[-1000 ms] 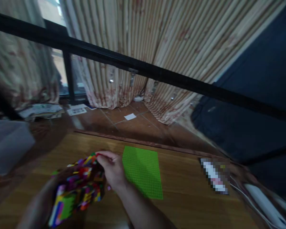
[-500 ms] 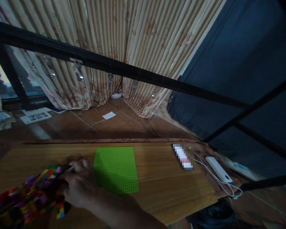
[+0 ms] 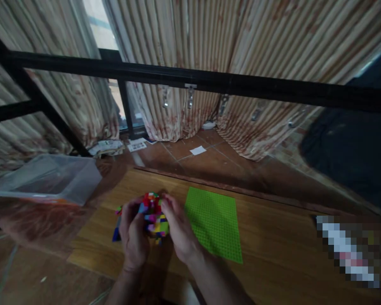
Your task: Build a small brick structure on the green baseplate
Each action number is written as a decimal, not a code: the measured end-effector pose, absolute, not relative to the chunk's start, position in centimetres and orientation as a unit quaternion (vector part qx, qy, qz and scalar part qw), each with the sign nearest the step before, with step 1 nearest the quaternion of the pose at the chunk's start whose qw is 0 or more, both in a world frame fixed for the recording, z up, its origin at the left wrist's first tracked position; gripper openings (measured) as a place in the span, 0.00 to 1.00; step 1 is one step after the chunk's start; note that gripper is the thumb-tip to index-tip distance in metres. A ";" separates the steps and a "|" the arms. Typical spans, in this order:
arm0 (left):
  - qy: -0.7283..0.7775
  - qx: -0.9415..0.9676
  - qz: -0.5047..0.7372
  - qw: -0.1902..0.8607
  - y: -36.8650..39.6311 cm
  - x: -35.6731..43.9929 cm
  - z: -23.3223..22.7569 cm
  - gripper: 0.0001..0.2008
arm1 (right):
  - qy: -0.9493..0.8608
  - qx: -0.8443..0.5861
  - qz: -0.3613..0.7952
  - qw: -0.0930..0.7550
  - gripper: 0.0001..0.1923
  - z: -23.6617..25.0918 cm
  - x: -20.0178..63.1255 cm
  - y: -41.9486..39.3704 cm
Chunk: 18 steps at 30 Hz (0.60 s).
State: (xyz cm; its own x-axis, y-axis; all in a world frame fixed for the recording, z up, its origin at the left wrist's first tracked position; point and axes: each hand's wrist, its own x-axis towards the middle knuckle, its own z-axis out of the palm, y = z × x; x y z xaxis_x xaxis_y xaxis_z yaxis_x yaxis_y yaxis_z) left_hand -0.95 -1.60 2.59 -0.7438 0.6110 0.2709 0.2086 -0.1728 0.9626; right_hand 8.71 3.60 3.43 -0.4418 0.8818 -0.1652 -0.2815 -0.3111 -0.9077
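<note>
1. Both hands meet low in the centre-left of the frame: the left hand (image 3: pixel 133 235) and the right hand (image 3: pixel 177 228) are clamped from either side on a cluster of coloured bricks (image 3: pixel 154 214), held just above the counter (image 3: pixel 273 254).
2. Judging by the grip, the step in hand is pressing or adjusting the bricks; any next move calls for steady, squeezing fingers.
3. A flat green baseplate (image 3: pixel 214 222), finely studded and rectangular, lies just right of the hands on the smooth wood-grain counter.
4. Loose bricks (image 3: pixel 116 231) lie beside the left hand.
5. A translucent plastic bin (image 3: pixel 50 180) sits at mid-left; pleated striped curtains (image 3: pixel 241 42) hang behind.
</note>
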 end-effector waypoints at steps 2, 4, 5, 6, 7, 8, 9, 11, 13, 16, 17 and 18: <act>0.578 0.354 0.714 0.177 -1.4 -0.2 2.3 0.13 | -0.397 -0.337 0.734 0.436 0.20 2.9 8.0 3.5; 0.547 0.356 0.723 0.225 -1.1 0.3 2.0 0.17 | -0.404 -0.348 0.709 0.461 0.17 2.3 7.7 3.6; 0.537 0.344 0.726 0.256 -1.0 0.5 1.9 0.19 | -0.426 -0.356 0.690 0.464 0.17 2.1 7.6 3.7; 0.528 0.320 0.731 0.291 -0.9 0.5 1.9 0.20 | -0.455 -0.365 0.667 0.464 0.17 1.9 7.7 3.8; 0.519 0.290 0.735 0.326 -1.0 0.3 2.0 0.21 | -0.489 -0.369 0.641 0.462 0.18 1.8 7.8 3.9; 0.510 0.259 0.740 0.354 -1.0 0.1 2.2 0.22 | -0.525 -0.368 0.615 0.458 0.18 1.7 7.9 3.9; 0.504 0.232 0.743 0.373 -1.1 -0.1 2.4 0.23 | -0.562 -0.359 0.591 0.454 0.18 1.6 8.0 4.0; 0.499 0.193 0.742 0.403 -1.4 -0.7 2.9 0.27 | -0.627 -0.335 0.546 0.443 0.18 1.4 8.1 4.1; 0.497 0.166 0.730 0.438 -1.6 -1.2 3.4 0.30 | -0.673 -0.315 0.513 0.430 0.19 1.3 8.1 4.1; 0.501 0.147 0.711 0.471 -2.0 -1.5 3.8 0.31 | -0.722 -0.304 0.469 0.409 0.19 1.5 7.7 3.9; 0.513 0.157 0.707 0.462 -2.1 -1.4 3.8 0.31 | -0.733 -0.307 0.453 0.404 0.19 1.7 7.5 3.7; 0.527 0.172 0.704 0.444 -2.1 -1.3 3.9 0.30 | -0.742 -0.314 0.436 0.402 0.19 1.8 7.2 3.6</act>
